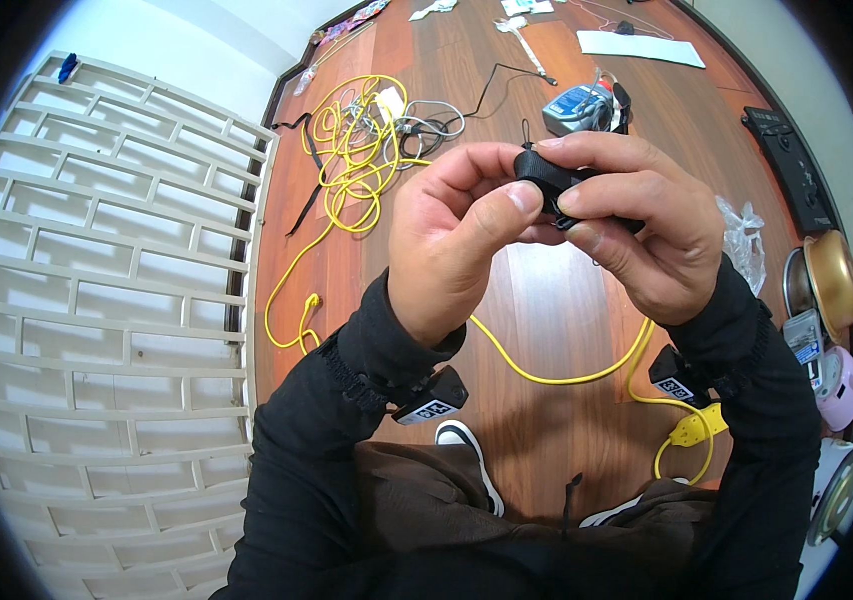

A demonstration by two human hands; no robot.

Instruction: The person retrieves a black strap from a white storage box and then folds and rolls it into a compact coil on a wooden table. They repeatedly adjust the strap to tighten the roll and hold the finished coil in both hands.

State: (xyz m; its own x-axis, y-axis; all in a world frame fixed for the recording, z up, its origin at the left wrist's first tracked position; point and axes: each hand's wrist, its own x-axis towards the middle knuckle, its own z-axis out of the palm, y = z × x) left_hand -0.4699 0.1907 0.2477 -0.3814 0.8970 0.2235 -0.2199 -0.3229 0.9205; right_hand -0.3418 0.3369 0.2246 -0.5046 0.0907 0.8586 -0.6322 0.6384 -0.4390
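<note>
Both hands are raised in front of me over the floor, close together around one small item. It is a black ribbed piece that looks like rolled webbing strap, with a thin dark loop sticking out at its top. My left hand pinches its left side, the thumb lying across its front. From the other side my right hand grips it with thumb and fingertips. More black material runs under the right fingers, which hide part of it. A small loop of thin cord hangs below the right thumb.
On the wooden floor a tangled yellow cable lies beyond my left hand, beside a white lattice panel. Its run leads to a yellow power strip by my right forearm. A blue-grey box, a clear plastic bag and a gold pot lie around.
</note>
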